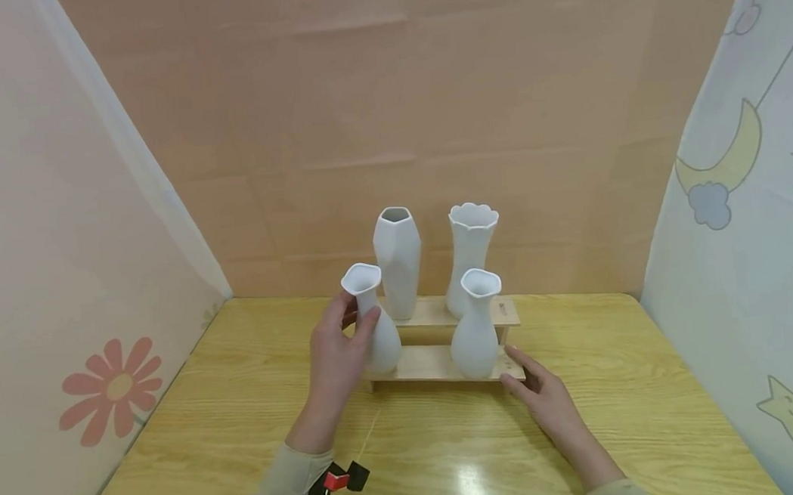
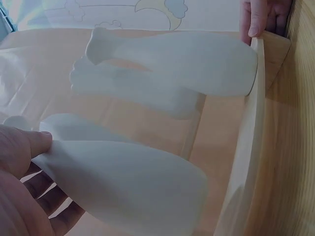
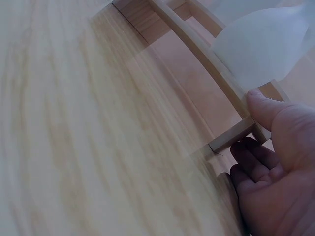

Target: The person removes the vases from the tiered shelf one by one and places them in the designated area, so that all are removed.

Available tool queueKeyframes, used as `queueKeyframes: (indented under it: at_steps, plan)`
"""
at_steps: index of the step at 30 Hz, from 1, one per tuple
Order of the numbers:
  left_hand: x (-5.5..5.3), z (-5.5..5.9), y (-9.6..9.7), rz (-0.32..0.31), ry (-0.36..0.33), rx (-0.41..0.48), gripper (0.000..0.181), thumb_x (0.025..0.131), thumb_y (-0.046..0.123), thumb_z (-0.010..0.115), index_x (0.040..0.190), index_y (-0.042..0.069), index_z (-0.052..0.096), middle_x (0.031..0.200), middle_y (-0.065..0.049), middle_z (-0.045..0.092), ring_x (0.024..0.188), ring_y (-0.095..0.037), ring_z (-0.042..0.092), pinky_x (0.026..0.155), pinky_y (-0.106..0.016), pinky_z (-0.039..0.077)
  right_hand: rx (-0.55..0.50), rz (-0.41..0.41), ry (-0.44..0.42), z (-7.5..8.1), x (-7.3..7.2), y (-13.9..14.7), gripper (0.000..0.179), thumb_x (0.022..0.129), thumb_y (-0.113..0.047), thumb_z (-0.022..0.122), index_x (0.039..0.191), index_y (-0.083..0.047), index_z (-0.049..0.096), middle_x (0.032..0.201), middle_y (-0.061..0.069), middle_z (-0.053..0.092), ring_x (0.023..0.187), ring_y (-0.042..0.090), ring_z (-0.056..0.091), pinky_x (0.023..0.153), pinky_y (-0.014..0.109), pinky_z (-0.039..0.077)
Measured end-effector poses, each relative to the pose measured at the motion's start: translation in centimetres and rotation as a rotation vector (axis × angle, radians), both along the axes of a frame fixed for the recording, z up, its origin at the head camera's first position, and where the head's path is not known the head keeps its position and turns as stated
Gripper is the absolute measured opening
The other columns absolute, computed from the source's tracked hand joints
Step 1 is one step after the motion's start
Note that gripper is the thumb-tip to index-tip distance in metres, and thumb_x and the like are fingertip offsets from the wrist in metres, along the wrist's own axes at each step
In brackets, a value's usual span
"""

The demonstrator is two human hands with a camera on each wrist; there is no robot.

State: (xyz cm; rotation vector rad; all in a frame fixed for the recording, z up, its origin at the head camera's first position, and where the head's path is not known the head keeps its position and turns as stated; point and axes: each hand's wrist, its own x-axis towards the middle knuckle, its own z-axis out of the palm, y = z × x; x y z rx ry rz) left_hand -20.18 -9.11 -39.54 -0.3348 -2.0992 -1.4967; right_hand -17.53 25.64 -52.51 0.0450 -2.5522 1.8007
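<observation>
My left hand [image 1: 338, 349] holds a white vase [image 1: 383, 343] by its narrow neck, thumb on the near side. This vase is at the left end of the lower shelf of a two-step wooden stand [image 1: 420, 363]. In the left wrist view a gap shows between the vase's base [image 2: 197, 196] and the shelf [image 2: 243, 162]. A matching white vase [image 1: 475, 341] stands on the right of the lower shelf. My right hand [image 1: 549, 401] grips the stand's right end, its thumb [image 3: 266, 105] on the shelf and its other fingers curled below.
On the upper step stand a faceted white vase [image 1: 398, 262] at left and a scallop-rimmed white vase [image 1: 470, 247] at right. The stand rests on a wood-grain table [image 1: 244, 438], with a tan backdrop [image 1: 387, 89] behind it and printed sheets on both sides.
</observation>
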Motion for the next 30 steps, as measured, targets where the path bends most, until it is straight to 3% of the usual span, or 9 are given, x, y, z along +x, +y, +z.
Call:
queueKeyframes:
  at_steps: [5, 12, 21, 27, 30]
  plan:
    - [0.3, 0.5, -1.4, 0.033, -0.008, -0.011, 0.04, 0.101, 0.01, 0.082, 0.139, 0.004, 0.069, 0.126, -0.014, 0.075, 0.117, -0.034, 0.072, 0.103, -0.056, 0.06, 0.003, -0.005, -0.002, 0.0, 0.0, 0.4, 0.074, 0.107, -0.045, 0.073, 0.169, -0.016, 0.046, 0.177, 0.009, 0.035, 0.157, 0.035, 0.042, 0.107, 0.013, 0.042]
    - [0.1, 0.8, -3.7, 0.077, -0.019, -0.039, 0.041, 0.103, 0.013, 0.082, 0.14, 0.006, 0.068, 0.128, -0.013, 0.074, 0.118, -0.033, 0.071, 0.104, -0.056, 0.059, -0.005, -0.013, -0.007, -0.1, 0.1, 0.4, 0.074, 0.107, -0.044, 0.073, 0.169, -0.016, 0.045, 0.177, 0.009, 0.036, 0.15, 0.034, 0.052, 0.104, 0.011, 0.044]
    - [-1.6, 0.0, -6.6, 0.151, 0.015, -0.044, 0.039, 0.104, 0.012, 0.08, 0.139, 0.002, 0.067, 0.127, -0.018, 0.074, 0.118, -0.036, 0.071, 0.102, -0.06, 0.059, 0.033, -0.009, 0.006, 0.3, 0.2, 0.0, 0.074, 0.108, -0.045, 0.072, 0.17, -0.015, 0.044, 0.177, 0.012, 0.036, 0.154, 0.039, 0.046, 0.117, 0.036, 0.048]
    - [-2.8, -0.4, -7.8, 0.186, 0.029, -0.051, 0.034, 0.106, 0.013, 0.078, 0.135, 0.0, 0.067, 0.127, -0.02, 0.072, 0.12, -0.039, 0.069, 0.102, -0.061, 0.059, 0.03, -0.004, 0.0, 0.2, 0.2, 0.0, 0.074, 0.108, -0.046, 0.072, 0.17, -0.017, 0.045, 0.177, 0.01, 0.036, 0.154, 0.038, 0.046, 0.119, 0.043, 0.045]
    - [-3.3, -0.7, -8.2, 0.204, 0.013, -0.059, 0.034, 0.106, 0.014, 0.077, 0.136, 0.0, 0.067, 0.128, -0.02, 0.071, 0.121, -0.04, 0.069, 0.103, -0.062, 0.058, 0.022, -0.005, 0.002, 0.3, 0.3, 0.0, 0.074, 0.108, -0.046, 0.072, 0.17, -0.016, 0.044, 0.177, 0.01, 0.036, 0.154, 0.037, 0.046, 0.119, 0.041, 0.045]
